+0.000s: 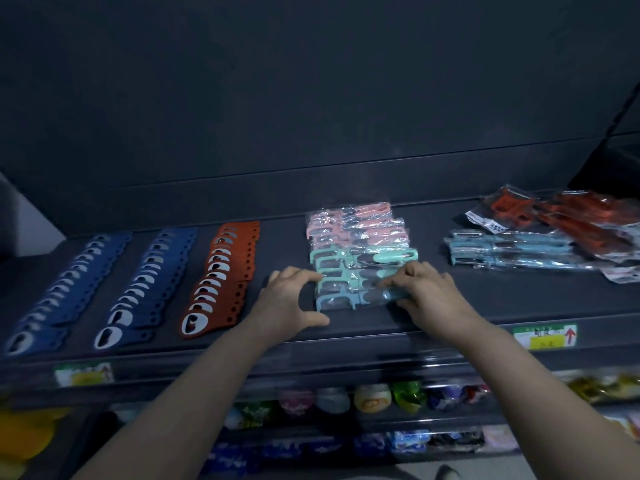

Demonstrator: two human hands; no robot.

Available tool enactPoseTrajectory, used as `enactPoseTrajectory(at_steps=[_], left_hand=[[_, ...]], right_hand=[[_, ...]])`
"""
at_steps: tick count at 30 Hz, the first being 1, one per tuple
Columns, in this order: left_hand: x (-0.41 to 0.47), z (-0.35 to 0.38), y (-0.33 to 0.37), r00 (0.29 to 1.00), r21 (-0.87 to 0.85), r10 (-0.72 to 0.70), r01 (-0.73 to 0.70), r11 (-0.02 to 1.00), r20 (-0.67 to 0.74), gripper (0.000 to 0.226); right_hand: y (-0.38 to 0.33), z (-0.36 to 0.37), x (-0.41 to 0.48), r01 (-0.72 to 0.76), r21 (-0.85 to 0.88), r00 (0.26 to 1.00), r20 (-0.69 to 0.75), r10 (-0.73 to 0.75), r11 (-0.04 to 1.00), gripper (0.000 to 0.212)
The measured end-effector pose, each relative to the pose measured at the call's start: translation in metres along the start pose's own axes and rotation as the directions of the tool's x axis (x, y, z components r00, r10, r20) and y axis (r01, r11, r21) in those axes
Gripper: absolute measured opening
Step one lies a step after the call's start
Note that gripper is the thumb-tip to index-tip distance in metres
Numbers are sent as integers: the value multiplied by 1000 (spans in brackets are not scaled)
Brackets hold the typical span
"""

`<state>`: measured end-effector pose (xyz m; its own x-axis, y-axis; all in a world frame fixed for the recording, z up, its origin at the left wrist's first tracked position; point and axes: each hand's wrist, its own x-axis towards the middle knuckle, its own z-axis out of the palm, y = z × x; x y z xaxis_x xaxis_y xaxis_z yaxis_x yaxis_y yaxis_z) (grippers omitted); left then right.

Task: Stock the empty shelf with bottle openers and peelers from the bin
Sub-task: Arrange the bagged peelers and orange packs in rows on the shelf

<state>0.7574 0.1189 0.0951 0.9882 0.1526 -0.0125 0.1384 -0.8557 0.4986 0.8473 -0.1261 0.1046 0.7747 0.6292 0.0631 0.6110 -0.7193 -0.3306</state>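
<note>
On the shelf [467, 303], the left hand [287, 301] is touching the bagged peelers [362, 251] with spread, curved fingers, holding nothing. The right hand [427, 296] is laying bent fingers over the front pack [346, 301]; grip unclear, thumb hidden. Bottle openers [145, 282] are lying in rows left, and loose peeler bags [540, 237] right. A price label [545, 336] is showing a red arrow, its writing unreadable.

Everything is reading dim and bluish here, the back wall [311, 98] beyond the left hand [289, 299] and right hand [427, 296] sinking toward black. Peeler wrappers [360, 244] between the hands are throwing small glints. Below the wrists, the lower-shelf goods [346, 400] are smearing into blur. The shelf edge [363, 341] is bowing away to both sides.
</note>
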Motion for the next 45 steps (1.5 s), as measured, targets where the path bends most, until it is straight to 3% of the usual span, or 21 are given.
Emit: enactPoseTrajectory(at_steps=[3,7,11,17,21,25,32,34,38,45], left_hand=[[1,6,2,994,13,56,-55,998,-98,51],[2,16,3,971,24,129,-127,992,-199,34],[6,17,2,976,17,124,-123,992,-179,47],[15,15,7,995,-116,-53,44,992,-80,81],[16,18,9,990,-153,-93,77,985,-102,82],[18,20,12,986,-147,-97,76,986,-139,82],[12,13,27,980,51,-39,50,997,-194,78],[12,11,43,971,82,46,-28,996,-235,70],[34,23,88,980,27,111,-107,994,-165,42],[93,73,181,968,45,240,-238,970,-67,24]], right_hand=[[-2,2,1,-35,-61,999,-26,33,998,45],[-1,5,-3,-152,10,985,-82,152,988,53],[-1,9,-3,-311,179,948,-11,318,933,74],[-7,13,6,-236,256,967,-32,252,938,71],[0,15,9,-181,267,973,-90,212,946,72],[3,21,15,-214,264,975,-7,224,941,66],[2,17,13,-172,250,979,-61,192,953,55],[9,10,9,-132,212,978,-130,162,968,49],[36,-7,-6,-118,114,962,-233,142,986,32],[118,-53,-31,-313,-61,920,-267,287,948,34]])
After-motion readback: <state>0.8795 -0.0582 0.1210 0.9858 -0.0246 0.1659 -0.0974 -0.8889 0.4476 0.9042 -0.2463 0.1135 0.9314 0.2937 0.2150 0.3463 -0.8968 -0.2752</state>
